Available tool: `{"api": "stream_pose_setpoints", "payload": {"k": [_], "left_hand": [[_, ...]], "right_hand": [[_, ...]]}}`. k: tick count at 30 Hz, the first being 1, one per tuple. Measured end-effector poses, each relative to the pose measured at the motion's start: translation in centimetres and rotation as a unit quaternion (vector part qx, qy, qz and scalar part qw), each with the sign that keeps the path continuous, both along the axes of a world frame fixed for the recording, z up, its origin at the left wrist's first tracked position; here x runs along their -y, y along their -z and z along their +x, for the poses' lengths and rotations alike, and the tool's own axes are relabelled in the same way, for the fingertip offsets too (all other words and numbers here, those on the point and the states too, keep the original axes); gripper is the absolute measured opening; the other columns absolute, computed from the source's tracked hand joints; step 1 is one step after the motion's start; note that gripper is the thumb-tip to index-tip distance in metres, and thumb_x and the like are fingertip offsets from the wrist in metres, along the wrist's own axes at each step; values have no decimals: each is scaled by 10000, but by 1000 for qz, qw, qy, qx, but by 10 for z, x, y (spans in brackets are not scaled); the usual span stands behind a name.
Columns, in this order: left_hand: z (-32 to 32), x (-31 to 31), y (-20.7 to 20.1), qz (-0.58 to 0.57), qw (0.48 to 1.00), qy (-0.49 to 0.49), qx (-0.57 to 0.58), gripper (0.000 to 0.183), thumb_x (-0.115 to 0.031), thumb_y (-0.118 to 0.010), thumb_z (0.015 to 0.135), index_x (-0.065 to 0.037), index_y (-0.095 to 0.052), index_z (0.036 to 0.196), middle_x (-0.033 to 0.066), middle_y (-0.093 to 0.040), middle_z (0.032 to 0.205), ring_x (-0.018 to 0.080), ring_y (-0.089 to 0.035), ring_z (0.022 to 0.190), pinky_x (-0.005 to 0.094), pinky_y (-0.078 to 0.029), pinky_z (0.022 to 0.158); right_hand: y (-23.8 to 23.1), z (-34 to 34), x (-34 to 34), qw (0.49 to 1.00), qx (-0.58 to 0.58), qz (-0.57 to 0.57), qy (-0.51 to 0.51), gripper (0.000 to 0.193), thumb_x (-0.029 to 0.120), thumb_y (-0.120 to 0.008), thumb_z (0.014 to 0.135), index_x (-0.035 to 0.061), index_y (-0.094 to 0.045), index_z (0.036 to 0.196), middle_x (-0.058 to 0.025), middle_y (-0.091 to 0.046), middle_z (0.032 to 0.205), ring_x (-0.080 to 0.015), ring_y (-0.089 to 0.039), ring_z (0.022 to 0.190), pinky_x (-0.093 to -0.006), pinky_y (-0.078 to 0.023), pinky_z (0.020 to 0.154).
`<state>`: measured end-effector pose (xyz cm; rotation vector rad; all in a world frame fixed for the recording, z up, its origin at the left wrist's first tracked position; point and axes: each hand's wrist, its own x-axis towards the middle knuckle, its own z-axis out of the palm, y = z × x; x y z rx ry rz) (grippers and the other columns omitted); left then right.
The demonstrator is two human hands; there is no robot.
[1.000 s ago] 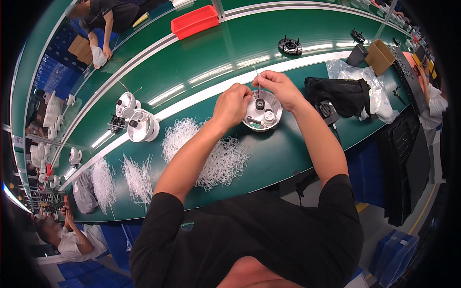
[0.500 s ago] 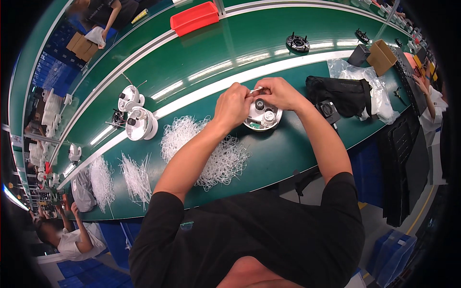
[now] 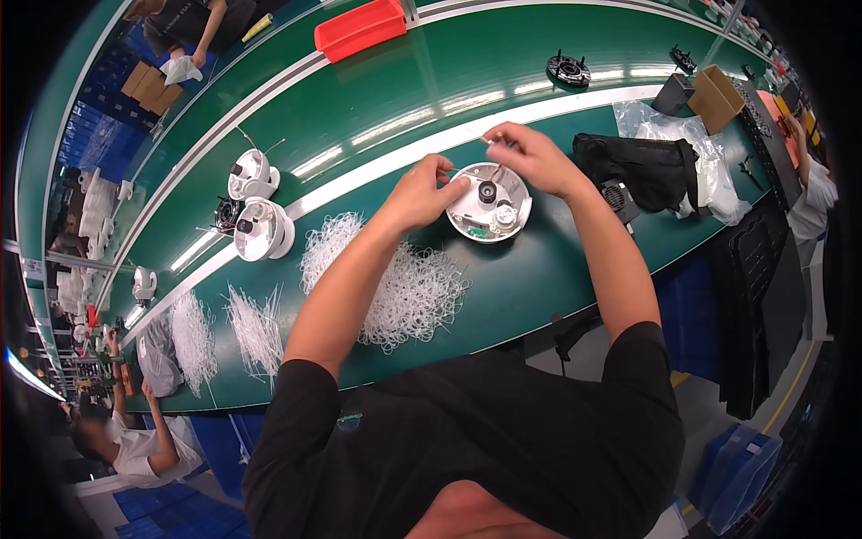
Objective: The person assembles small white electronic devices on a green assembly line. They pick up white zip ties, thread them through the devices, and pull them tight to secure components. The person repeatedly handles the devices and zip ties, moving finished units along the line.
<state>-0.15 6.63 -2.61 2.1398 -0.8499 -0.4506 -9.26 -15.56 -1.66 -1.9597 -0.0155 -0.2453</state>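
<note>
A round white housing (image 3: 477,222) lies on the green bench in front of me, its open side up. Inside it show a black round knob-like part, a white disc and a bit of green circuit board. My left hand (image 3: 422,192) grips its left rim, thumb on the edge and fingers curled. Above the housing's far right edge my right hand (image 3: 532,160) is closed in a pinch, slightly blurred. A thin white strip (image 3: 486,139), much like a cable tie, pokes out from those fingertips. Thin wires show at the far rim, partly hidden by the hands.
Left of the housing lies a pile of looped white ties (image 3: 409,296); straight white strips (image 3: 255,331) lie beyond. Two similar housings (image 3: 263,229) stand farther left. At right are a black bag (image 3: 633,171) and a cardboard box (image 3: 716,99). A red bin (image 3: 361,31) sits far back.
My hands have moved apart. The right one has lifted away from the housing's far rim with the strip; the left has shifted to its left rim. The black round part at the back has moved right.
</note>
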Motion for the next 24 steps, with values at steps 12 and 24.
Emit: {"api": "stream_pose_setpoints", "payload": {"k": [12,24], "left_hand": [[72,27,-15,-208,921,-140,-298,324,-147,-532,983,117,-513,1170,208,-635,1067,285,-688,889,358,-626,722],[147,-25,-12,-222,914,-324,-103,387,-343,-627,961,7,-594,1124,107,-666,898,215,-682,793,308,-544,546]], "right_hand": [[86,8,10,971,58,12,233,231,239,-629,962,13,-659,1000,-12,-624,766,-82,-545,701,-257,-464,656],[82,4,6,980,48,-10,191,170,168,-666,931,9,-666,991,5,-622,766,-72,-540,686,-241,-457,632]]}}
